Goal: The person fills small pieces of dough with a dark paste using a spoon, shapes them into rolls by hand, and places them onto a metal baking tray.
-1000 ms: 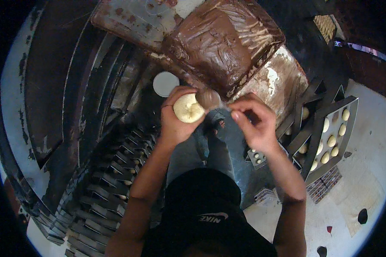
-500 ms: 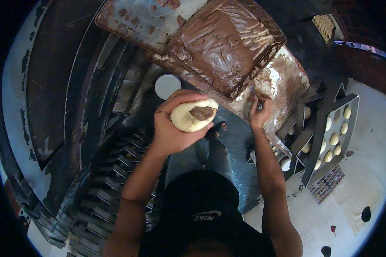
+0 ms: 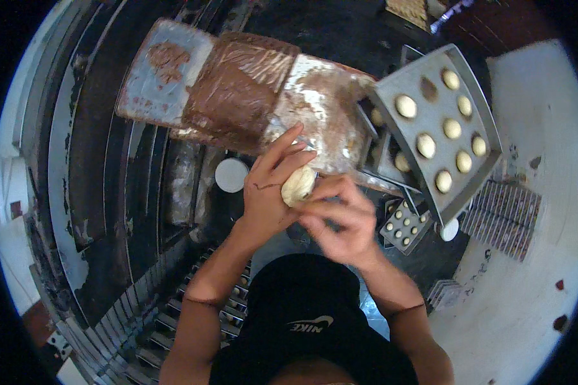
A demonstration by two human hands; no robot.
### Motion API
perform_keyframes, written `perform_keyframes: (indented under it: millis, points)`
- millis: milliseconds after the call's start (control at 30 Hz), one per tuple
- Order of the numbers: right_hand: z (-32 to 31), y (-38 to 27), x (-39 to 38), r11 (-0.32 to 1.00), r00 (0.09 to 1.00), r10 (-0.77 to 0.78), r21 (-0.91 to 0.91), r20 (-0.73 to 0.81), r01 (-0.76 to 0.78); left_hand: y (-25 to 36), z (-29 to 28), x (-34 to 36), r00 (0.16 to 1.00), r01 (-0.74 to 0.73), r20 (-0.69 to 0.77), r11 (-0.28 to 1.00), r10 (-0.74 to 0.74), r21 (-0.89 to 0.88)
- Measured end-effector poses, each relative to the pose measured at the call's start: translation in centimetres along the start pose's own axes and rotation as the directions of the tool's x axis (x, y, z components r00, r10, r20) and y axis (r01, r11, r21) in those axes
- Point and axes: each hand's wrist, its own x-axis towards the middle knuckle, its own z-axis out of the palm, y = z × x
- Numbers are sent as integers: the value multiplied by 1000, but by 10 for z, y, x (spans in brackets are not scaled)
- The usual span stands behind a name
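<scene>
A pale dough piece (image 3: 297, 187) is cupped in my left hand (image 3: 265, 192), whose fingers reach up around it. My right hand (image 3: 337, 221) has its bent, slightly blurred fingers against the right side of that dough; any filling inside is hidden. Beyond my hands sits a pan of brown spread (image 3: 234, 86), flanked by a smeared metal sheet (image 3: 133, 96) on the left and a floury, brown-stained board (image 3: 331, 141) on the right.
A metal tray (image 3: 404, 83) of several dough balls overlaps other trays at right; a smaller dough tray (image 3: 404, 224) lies lower, near a wire rack (image 3: 507, 218). A white round object (image 3: 231, 175) is left of my hands. Dark metal racks (image 3: 96, 192) line the left.
The brown dollop seen in the dough is now out of sight. My right hand has returned from the board to the dough; my left hand has turned over it. The view has shifted.
</scene>
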Motion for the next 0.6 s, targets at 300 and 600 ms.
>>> perform_keyframes:
  millis: [300, 600]
  points:
    - [-131, -3, -65, 992, 985, -53, -126, -163, 32, 122, 91, 3, 909, -339, 289, 935, 299, 99]
    - [-174, -75, -104, 849, 844, 376, 507, -384, -148, 194, 102, -9, 876, -394, 198, 890, 439, -231]
